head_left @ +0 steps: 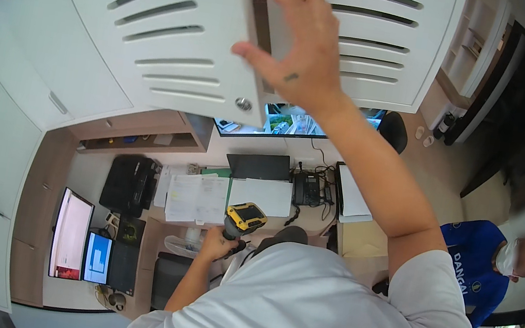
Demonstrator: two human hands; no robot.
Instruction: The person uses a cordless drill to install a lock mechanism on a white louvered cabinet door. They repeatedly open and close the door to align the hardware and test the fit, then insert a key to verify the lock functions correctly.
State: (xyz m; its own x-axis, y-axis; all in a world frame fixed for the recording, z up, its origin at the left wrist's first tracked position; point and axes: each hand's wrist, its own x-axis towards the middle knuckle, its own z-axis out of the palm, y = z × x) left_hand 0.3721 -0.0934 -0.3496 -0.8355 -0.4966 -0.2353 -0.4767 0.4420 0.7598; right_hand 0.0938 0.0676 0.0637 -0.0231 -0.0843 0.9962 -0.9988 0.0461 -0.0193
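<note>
My right hand (299,48) reaches up and grips the edge of a white louvred cabinet door (160,29) overhead, fingers behind it and thumb in front. A second white louvred door (381,38) hangs beside it. My left hand (219,244) is low by my chest, closed around the handle of a yellow and black power drill (244,218). Below the drill lies the desk (298,201).
On the desk are papers (196,198), a black printer (129,183), a dark laptop (259,165), a desk phone (305,188) and a monitor (283,122). Two screens (79,241) stand at the left. A person in a blue shirt (474,269) sits at the right.
</note>
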